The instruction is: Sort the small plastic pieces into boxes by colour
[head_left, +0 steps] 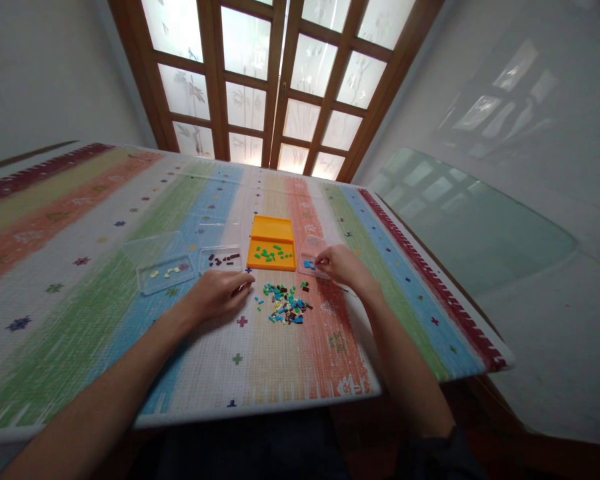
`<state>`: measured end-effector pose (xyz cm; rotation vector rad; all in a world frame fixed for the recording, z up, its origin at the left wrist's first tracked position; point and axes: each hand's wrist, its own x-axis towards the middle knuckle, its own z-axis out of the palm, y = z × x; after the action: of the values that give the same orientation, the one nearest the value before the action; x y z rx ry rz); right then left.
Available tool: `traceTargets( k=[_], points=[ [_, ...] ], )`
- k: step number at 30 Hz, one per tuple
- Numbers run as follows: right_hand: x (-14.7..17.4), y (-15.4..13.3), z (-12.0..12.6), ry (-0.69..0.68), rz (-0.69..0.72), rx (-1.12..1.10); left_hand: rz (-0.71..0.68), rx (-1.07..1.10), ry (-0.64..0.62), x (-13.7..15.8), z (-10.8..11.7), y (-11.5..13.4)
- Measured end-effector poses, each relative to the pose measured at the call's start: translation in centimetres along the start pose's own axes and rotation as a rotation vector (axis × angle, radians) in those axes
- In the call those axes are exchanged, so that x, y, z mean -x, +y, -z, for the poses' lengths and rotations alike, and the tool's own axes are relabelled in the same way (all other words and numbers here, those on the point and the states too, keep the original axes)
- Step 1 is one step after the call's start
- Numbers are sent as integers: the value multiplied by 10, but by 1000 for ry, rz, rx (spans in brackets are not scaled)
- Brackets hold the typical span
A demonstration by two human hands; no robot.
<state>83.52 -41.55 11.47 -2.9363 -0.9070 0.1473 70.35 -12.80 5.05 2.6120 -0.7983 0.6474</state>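
My right hand [336, 262] is at a small clear plastic box [321, 273] with blue toy bricks [309, 265] in it. Its fingers are pinched together over the box, and what they hold is hidden. Left of the mixed pile of small toy bricks [287, 305], my left hand [223, 292] lies low over the cloth with curled fingers. Whether it holds a tiny brick cannot be made out. Between the hands, a little farther off, stands an open orange box [251, 261] with green bricks [271, 253] inside.
A clear box [221, 269] with dark brown bricks [224, 259] stands beyond my left hand. Farther left is another open clear box [166, 283] with pale bricks [169, 273]. A striped cloth covers the table [180, 400]; its front edge is close to me.
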Motion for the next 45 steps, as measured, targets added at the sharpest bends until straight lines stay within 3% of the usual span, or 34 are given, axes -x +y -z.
traceTargets(
  k=[7,29,45],
  points=[
    [4,4,-2,48,4,9,-2,-12,-11,1,-1,0],
    [-2,-7,1,-49,-50,177,-19,18,-22,0,-2,1],
    [-8,-4,-4,-42,-61,186,-3,-12,-68,1,0,0]
  ],
)
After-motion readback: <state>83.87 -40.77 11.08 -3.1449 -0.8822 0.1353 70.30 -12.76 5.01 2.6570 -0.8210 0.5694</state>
